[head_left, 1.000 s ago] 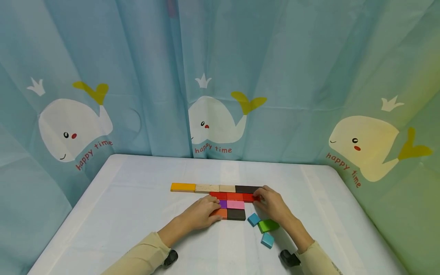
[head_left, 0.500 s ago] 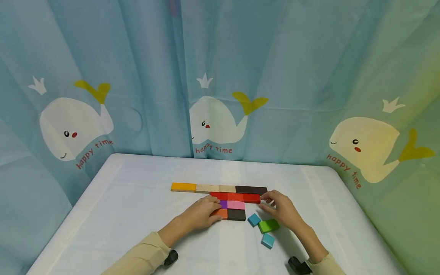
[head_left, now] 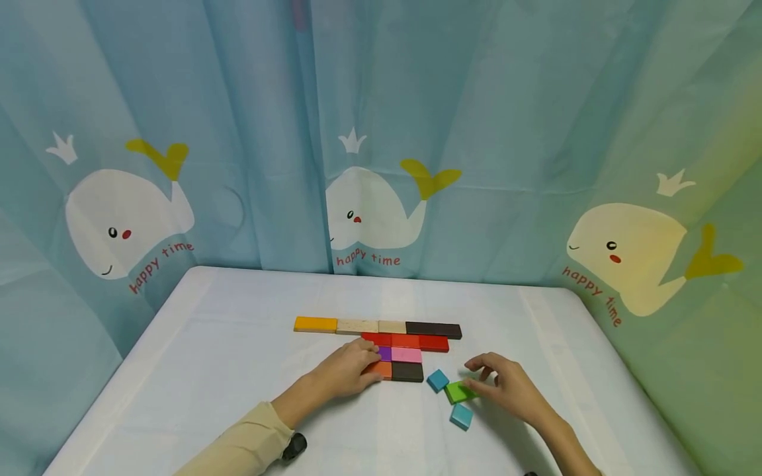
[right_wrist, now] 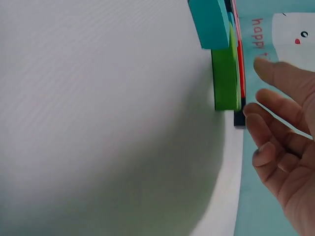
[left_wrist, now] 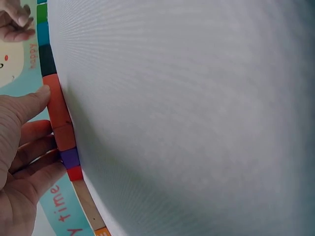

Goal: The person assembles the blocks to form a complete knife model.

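Observation:
My left hand (head_left: 342,369) rests on the left side of a tight group of flat wooden blocks, its fingers over the purple block (head_left: 385,354) and its thumb by an orange block (head_left: 383,371). Beside these lie a pink block (head_left: 407,356) and a dark block (head_left: 407,373). Behind them runs a row of red blocks (head_left: 405,340). Over the green block (head_left: 457,393) hovers my right hand (head_left: 508,389), fingers loosely bent and thumb apart, holding nothing. In the right wrist view the thumb and fingers are spread near the green block (right_wrist: 224,81).
Farther back, a long row joins a yellow block (head_left: 315,324), pale wood blocks (head_left: 357,326) and dark brown blocks (head_left: 433,330). A blue block (head_left: 438,381) and a light blue block (head_left: 461,416) lie loose around the green one. A whale-print curtain (head_left: 500,132) hangs behind the table.
My right hand has let go of the right end of the red row and moved toward me, over the green block. The left hand has stayed in place.

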`<state>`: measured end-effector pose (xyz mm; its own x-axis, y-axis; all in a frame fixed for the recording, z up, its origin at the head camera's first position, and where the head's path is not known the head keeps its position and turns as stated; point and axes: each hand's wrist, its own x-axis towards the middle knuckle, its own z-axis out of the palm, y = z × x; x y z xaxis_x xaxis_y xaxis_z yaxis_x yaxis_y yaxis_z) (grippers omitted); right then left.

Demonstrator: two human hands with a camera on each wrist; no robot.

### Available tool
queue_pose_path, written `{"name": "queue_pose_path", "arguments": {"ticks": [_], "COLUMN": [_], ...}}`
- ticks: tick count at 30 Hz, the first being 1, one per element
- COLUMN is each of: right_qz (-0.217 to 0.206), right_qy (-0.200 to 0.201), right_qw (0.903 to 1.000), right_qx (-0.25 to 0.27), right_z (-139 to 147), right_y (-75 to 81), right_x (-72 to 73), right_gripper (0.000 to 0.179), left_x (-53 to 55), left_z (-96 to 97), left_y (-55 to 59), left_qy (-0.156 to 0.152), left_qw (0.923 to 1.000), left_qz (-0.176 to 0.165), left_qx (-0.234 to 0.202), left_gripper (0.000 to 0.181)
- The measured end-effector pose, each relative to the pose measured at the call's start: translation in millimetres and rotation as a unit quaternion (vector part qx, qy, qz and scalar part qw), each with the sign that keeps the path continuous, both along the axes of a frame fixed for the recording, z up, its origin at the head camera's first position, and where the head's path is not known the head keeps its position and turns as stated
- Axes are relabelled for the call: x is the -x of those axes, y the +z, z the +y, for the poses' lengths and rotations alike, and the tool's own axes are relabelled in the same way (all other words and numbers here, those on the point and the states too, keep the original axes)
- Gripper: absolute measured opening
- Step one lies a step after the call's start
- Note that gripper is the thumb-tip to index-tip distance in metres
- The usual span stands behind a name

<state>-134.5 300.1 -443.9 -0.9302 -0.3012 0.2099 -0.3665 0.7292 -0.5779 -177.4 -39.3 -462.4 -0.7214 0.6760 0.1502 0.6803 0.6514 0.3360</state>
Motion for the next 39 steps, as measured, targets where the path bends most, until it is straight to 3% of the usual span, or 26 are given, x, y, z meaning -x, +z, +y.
{"name": "queue_pose_path", "arguments": {"ticks": [11, 20, 31, 39], "right_qz": [-0.070, -0.072, 0.009, 0.021], "right_qy": [0.053, 0.070, 0.046, -0.005], "right_qw": [0.9958, 0.9948, 0.9980, 0.9997], "right_qx": [0.027, 0.019, 0.043, -0.008], "right_z": [18, 21, 16, -1], "right_y": [-7.6, -10.2, -4.2, -3.2], "right_x": [-7.9, -7.9, 1.2, 19.2], "right_gripper": [0.036, 0.030, 0.031, 0.033], "left_x": [-2.1, -2.0, -0.4, -0.9], "left_z": [0.3, 0.0, -0.6, 0.3], "left_y": [2.5, 2.0, 1.6, -0.5], "left_qy": [0.001, 0.000, -0.003, 0.002], "left_qw": [0.9999, 0.9999, 0.9999, 1.0000], "left_qz": [-0.014, -0.007, -0.004, -0.005], "left_qx": [-0.007, -0.009, -0.010, -0.004], "left_gripper": [0.041, 0.040, 0.039, 0.041]}}
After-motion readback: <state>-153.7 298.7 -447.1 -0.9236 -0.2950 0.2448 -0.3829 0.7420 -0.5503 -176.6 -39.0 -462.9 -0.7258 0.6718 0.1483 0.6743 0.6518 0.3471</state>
